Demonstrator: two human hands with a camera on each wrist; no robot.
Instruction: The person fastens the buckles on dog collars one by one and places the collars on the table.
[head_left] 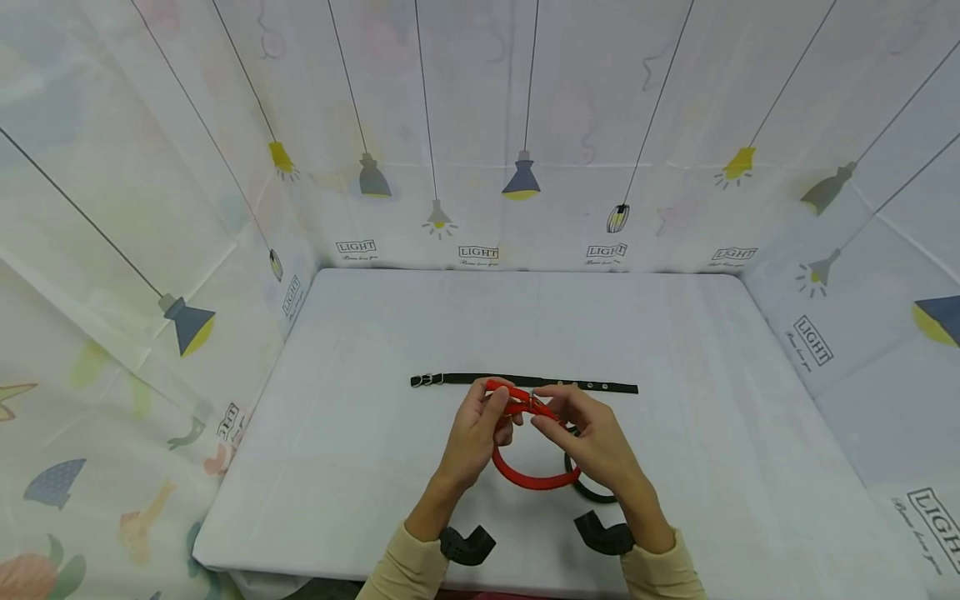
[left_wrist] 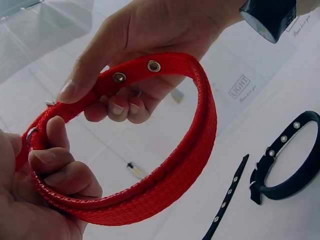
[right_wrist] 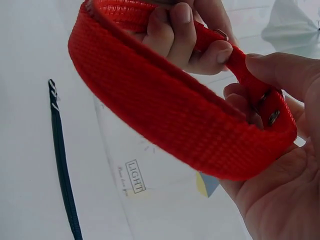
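Note:
A red pet collar (head_left: 537,482), closed into a loop, is held up between both hands over the table. My left hand (head_left: 474,429) grips it at the buckle, fingers curled inside the loop, as the left wrist view shows (left_wrist: 65,175). Thumb and fingers of my right hand (head_left: 592,433) pinch the strap on the other side of the buckle, near two metal eyelets (left_wrist: 136,71). Part of the buckle is hidden behind fingers. Behind the hands lies a black collar (head_left: 465,377), stretched out straight. A second black collar (left_wrist: 295,175), buckled into a ring, lies beneath the right hand.
A white-covered table (head_left: 360,333) carries the collars. Patterned curtains (head_left: 480,108) hang behind it and along both sides. Black camera mounts (head_left: 467,546) sit at both wrists.

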